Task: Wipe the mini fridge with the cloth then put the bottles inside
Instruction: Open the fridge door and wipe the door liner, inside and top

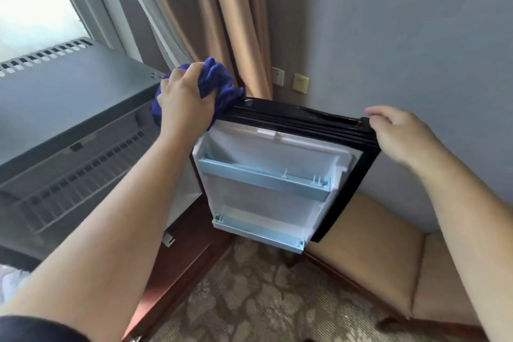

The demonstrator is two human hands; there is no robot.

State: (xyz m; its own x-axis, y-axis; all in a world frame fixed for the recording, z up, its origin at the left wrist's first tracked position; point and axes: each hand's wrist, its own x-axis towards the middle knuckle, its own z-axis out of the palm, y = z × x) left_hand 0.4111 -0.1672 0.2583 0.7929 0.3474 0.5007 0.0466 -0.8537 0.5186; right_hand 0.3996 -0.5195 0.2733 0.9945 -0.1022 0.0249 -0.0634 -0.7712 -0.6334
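The grey mini fridge (69,97) stands at the left, seen from above, with its black-edged door (280,175) swung wide open. The door's white inner side shows two pale blue shelves, both bare. My left hand (184,97) grips a bunched blue cloth (219,83) against the door's top corner by the hinge. My right hand (399,130) holds the door's far top corner, thumb on the near side and fingers over the edge. No bottles are in view. The fridge's interior is hidden.
A tan upholstered bench (388,253) stands under the open door by the blue-grey wall. Beige curtains (227,22) hang behind the fridge. Two wall sockets (301,83) sit just above the door. A dark wooden base (188,247) and patterned carpet (263,300) lie below.
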